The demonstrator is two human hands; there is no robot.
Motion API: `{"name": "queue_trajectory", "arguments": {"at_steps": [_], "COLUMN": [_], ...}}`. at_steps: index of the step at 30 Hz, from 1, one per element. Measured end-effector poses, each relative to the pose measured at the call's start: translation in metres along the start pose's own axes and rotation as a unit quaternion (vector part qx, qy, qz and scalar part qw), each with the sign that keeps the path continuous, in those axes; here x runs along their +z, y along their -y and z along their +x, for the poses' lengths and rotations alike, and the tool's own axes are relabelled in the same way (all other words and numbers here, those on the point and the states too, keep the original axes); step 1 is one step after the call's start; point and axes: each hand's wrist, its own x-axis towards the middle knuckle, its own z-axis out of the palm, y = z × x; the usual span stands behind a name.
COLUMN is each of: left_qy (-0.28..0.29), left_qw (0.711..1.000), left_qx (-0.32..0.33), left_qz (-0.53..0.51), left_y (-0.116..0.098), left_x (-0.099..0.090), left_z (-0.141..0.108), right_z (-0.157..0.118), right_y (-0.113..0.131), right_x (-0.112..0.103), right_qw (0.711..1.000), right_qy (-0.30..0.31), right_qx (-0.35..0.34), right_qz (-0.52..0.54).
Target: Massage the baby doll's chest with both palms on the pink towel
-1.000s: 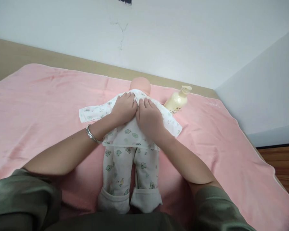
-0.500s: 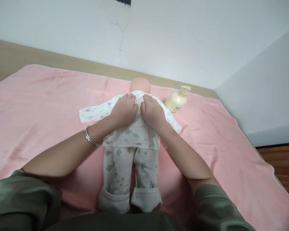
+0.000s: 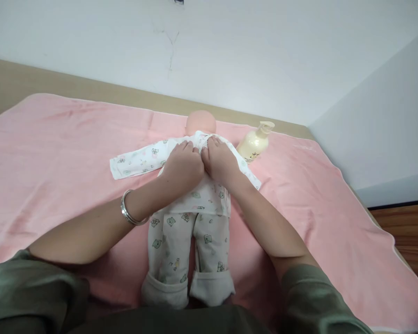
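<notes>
A baby doll [image 3: 201,122] lies on a pink sheet [image 3: 73,139], its head toward the wall and its legs toward me. It wears a white printed shirt [image 3: 209,197] and matching trousers [image 3: 176,241] with the cuffs turned up. At the upper chest, just below the neckline, my left hand [image 3: 184,168] is closed with its fingers curled on the shirt fabric. Right beside it, almost touching, my right hand [image 3: 220,161] pinches the shirt on the other side. The fingertips are partly hidden, as is the cloth between them. One shirt sleeve [image 3: 137,160] stretches out flat to the left.
A cream pump bottle [image 3: 254,144] lies tilted on the sheet, close to the doll's right-hand sleeve. Behind the sheet runs a beige ledge [image 3: 125,90] along the white wall [image 3: 230,55]. Brown wooden furniture [image 3: 407,227] shows at the far right.
My left hand has moved right and slightly down, turning its knuckles inward and closing the gap to my right hand. The left-hand sleeve has shifted slightly left in view.
</notes>
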Motion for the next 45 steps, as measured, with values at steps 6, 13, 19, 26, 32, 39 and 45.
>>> {"name": "queue_trajectory", "arguments": {"at_steps": [6, 13, 19, 26, 32, 39, 45], "left_qy": [-0.006, -0.053, -0.034, 0.005, -0.068, -0.142, -0.158], "left_qw": [0.987, 0.982, 0.984, 0.972, 0.948, 0.945, 0.932], "left_qx": [-0.123, -0.121, -0.107, -0.168, -0.237, -0.196, -0.194], "left_qz": [-0.103, -0.136, -0.136, -0.161, -0.2, -0.219, -0.262], "left_y": [0.027, 0.019, 0.007, 0.022, 0.018, 0.014, 0.016], "left_x": [0.007, 0.019, 0.01, 0.012, 0.023, 0.029, 0.029], "left_z": [0.019, 0.01, 0.002, 0.02, 0.017, 0.009, 0.011], "right_z": [-0.029, -0.018, 0.0, -0.018, -0.019, 0.001, -0.015], "right_y": [0.026, 0.018, -0.002, 0.019, 0.018, 0.0, 0.007], "right_x": [-0.006, -0.001, 0.004, 0.002, -0.002, -0.003, -0.027], "right_qw": [0.993, 0.998, 0.997, 0.998, 0.998, 0.99, 0.971], "right_qy": [-0.038, -0.048, -0.024, -0.054, -0.038, 0.03, -0.048], "right_qx": [-0.031, -0.028, -0.034, -0.025, -0.034, 0.029, -0.082], "right_qz": [-0.105, -0.018, 0.064, 0.007, 0.023, 0.133, 0.221]}}
